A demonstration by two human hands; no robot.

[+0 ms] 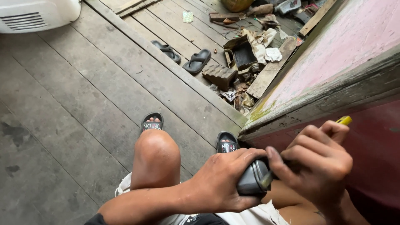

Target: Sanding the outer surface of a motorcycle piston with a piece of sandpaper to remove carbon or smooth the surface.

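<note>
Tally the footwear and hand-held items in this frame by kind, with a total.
Worn black slides: 2 (left foot, right foot)
Loose dark flip-flops: 2 ()
Dark grey part in left hand: 1
Yellow-handled tool in right hand: 1
Total: 6

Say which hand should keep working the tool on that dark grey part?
Probably right: the right hand grips the yellow-handled tool, tip at the dark grey part. The left hand is wrapped around that part, steadying it.

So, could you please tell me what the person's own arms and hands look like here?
Both forearms are bare, with no gloves, rings or watch in view. The left hand and right hand look smudged with dark grime, mostly on the fingers. A dark sleeve edge shows near the left elbow.
</note>
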